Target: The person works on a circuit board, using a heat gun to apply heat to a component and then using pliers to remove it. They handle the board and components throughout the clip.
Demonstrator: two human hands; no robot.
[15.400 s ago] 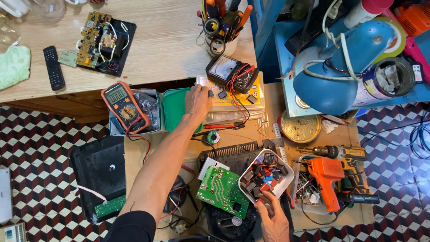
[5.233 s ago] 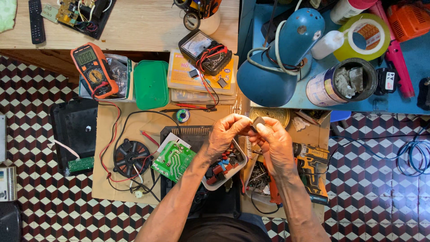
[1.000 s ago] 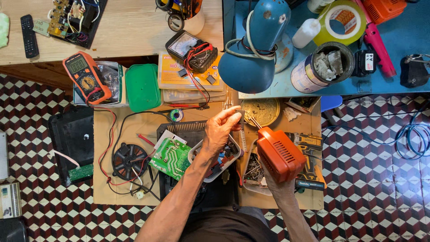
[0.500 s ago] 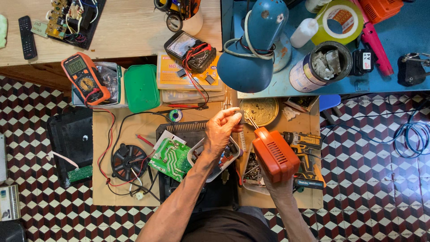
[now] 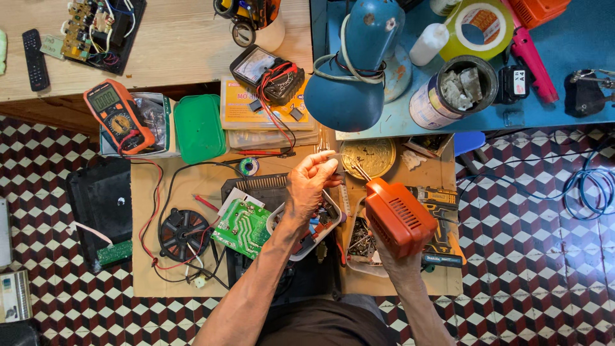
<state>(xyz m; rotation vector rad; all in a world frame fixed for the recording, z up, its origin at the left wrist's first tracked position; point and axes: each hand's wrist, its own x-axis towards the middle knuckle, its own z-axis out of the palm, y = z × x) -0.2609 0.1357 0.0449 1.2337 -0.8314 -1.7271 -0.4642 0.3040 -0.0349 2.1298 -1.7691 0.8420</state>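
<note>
Orange soldering gun (image 5: 398, 216) gripped in right hand (image 5: 402, 268), tip meeting small part (image 5: 331, 154) pinched by left hand (image 5: 309, 186).

The floor (image 5: 532, 237) is tiled in a cube pattern of dark red, black and white. A pale wooden tabletop (image 5: 173, 51) runs along the upper left, and a blue-painted surface (image 5: 576, 109) takes the upper right, where a blue desk lamp (image 5: 352, 70) stands. Between them, low over the tiles, lies a brown cardboard sheet (image 5: 192, 282) serving as a work surface. The light is even and bright, with soft shadows under the table edge.
</note>
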